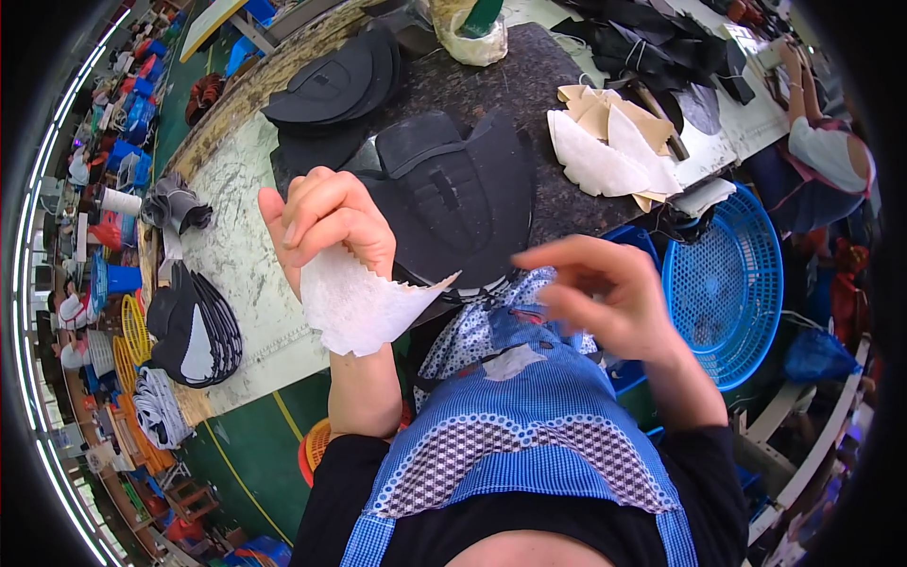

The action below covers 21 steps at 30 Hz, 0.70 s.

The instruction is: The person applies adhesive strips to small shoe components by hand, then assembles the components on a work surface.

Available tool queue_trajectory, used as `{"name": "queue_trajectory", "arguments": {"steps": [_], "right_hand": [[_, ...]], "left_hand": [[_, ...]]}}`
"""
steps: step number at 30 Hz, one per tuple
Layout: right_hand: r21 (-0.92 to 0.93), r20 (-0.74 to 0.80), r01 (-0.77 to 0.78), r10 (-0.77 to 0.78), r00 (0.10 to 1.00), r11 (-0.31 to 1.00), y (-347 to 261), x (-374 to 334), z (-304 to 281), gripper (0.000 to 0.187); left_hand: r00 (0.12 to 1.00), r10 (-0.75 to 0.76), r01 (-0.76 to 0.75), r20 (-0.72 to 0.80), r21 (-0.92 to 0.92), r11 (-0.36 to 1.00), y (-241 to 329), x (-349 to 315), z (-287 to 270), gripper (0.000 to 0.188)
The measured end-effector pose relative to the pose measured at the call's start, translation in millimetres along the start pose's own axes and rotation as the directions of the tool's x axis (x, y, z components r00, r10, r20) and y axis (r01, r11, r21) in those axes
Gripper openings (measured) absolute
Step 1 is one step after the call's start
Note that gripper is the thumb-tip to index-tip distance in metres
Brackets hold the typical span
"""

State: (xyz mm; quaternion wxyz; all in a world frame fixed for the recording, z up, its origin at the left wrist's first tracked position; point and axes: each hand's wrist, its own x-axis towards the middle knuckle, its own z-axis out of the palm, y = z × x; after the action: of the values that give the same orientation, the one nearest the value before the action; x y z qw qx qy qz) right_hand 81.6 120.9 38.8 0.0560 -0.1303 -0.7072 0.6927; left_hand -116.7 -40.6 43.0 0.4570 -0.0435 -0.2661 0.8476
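My left hand (338,215) is raised over the near side of the work table, its fingers curled. It grips a white scalloped-edge sheet piece (364,307), which hangs below the fingers and reaches to a point on the right. My right hand (609,293) hovers at the table's near edge, slightly blurred, fingers apart and nothing seen in them. Between and beyond the hands, black curved padded panels (458,203) lie on a dark speckled slab (557,222). More stacked black panels (335,85) rest farther left. White and tan cut pieces (609,151) are piled on the slab's right.
A glue-smeared pot (482,47) with a green handle stands at the back. A hammer-like tool (661,118) lies beside black scraps (642,47). A blue basket (770,283) is at right, near another person (827,161). Black pieces (194,326) fan out at the left edge.
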Motion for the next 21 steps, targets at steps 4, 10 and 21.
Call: {"name": "queue_trajectory", "arguments": {"steps": [4, 10, 21], "right_hand": [[0.124, 0.200, -0.021, -0.005, 0.980, 0.992, -20, 34, 31, 0.021], [0.001, 0.217, 0.036, -0.035, 0.976, 0.999, -13, 42, 41, 0.009], [0.437, 0.222, -0.191, 0.100, 0.970, 0.879, 9, 36, 53, 0.013]], "left_hand": [[0.999, -0.038, 0.038, -0.011, 0.011, 0.999, -11, 4, -3, 0.045], [1.000, -0.007, 0.007, 0.013, 0.027, 1.000, -11, -4, -4, 0.050], [0.993, -0.044, 0.046, 0.114, -0.013, 0.999, -9, -11, -8, 0.051]]}}
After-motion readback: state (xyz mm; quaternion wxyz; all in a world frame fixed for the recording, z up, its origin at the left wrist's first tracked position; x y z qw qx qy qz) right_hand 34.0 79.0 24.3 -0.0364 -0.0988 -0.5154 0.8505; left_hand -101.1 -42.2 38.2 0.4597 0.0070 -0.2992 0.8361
